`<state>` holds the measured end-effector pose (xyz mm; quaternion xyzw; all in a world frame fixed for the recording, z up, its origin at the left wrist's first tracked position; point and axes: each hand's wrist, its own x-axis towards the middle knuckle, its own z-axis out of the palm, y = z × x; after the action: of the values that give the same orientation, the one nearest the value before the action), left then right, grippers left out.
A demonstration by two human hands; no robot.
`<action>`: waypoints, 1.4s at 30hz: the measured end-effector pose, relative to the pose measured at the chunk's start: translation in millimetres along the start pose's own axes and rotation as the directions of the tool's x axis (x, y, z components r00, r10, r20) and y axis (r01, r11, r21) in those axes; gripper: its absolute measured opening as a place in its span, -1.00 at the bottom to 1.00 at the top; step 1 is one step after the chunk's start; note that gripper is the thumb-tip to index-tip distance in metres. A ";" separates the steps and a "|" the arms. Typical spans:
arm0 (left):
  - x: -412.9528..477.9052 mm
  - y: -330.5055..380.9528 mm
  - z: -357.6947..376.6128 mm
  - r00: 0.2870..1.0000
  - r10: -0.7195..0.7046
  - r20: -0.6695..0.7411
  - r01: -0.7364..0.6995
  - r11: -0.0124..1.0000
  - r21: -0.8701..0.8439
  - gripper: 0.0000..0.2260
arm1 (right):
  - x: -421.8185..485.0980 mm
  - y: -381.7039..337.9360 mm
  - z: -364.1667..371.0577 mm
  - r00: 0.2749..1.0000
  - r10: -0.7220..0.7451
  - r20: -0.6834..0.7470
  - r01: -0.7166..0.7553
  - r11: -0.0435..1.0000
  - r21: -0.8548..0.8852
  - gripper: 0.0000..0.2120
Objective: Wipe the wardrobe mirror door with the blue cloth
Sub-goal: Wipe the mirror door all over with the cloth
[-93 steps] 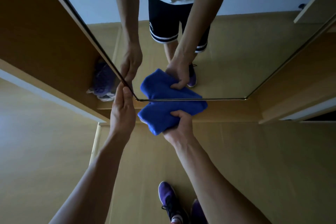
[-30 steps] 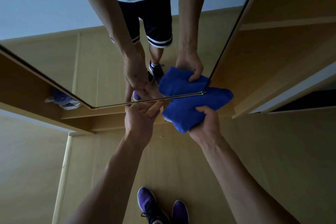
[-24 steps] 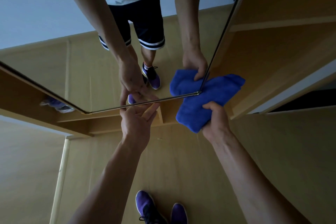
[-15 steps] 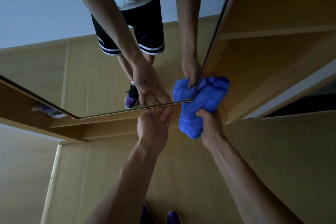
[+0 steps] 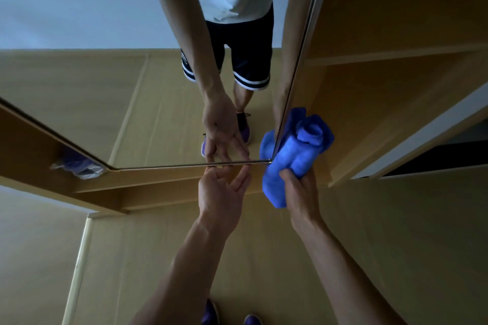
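Pale wood floor [image 5: 396, 232] runs up to the wardrobe, whose mirror door [image 5: 105, 87] reflects our legs. At its lower right corner the blue cloth [image 5: 293, 158] sits bunched, gripped in our right hand [image 5: 301, 192]. Our left hand [image 5: 221, 192] reaches loose-fingered to the bottom edge, holding nothing.

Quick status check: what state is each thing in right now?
mirror door: upright, wardrobe open beside its right edge.
blue cloth: bunched, against the door's bottom right corner.
right hand: grips the cloth's lower part.
left hand: open, fingertips at the door's bottom edge.
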<state>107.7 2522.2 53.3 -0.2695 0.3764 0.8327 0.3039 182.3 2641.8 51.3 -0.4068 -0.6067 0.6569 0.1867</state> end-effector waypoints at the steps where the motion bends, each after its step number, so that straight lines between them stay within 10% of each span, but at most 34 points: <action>1: -1.0 1.5 0.2 0.999 -0.007 0.031 0.007 1.000 -0.002 -0.75 | -2.9 5.5 3.7 0.998 0.052 0.043 -0.053 0.998 0.019 -0.79; 12: -11.7 9.2 -9.7 0.996 -0.041 0.078 0.041 0.999 -0.003 -0.81 | -21.9 -88.2 3.9 0.952 -0.302 -0.043 0.305 0.947 0.101 -0.86; 24: -12.5 12.9 -13.1 0.991 -0.085 0.102 0.082 0.996 0.040 -0.84 | -32.7 -75.3 13.4 0.995 -0.079 -0.065 0.083 0.994 0.073 -0.65; 32: -18.1 20.9 -15.5 0.984 -0.156 0.090 0.151 0.987 0.062 -0.77 | -39.2 -146.9 10.6 0.949 -0.280 -0.143 0.305 0.930 0.207 -0.74; 42: -31.6 35.9 -1.9 0.977 -0.201 0.066 0.192 0.973 0.130 -0.85 | -37.2 -77.9 15.9 0.994 0.081 -0.071 -0.081 0.997 0.015 -0.81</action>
<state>103.8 2492.0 90.3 -0.2534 0.3862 0.7837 0.4153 173.2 2619.2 135.6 -0.4531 -0.5787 0.6528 0.1839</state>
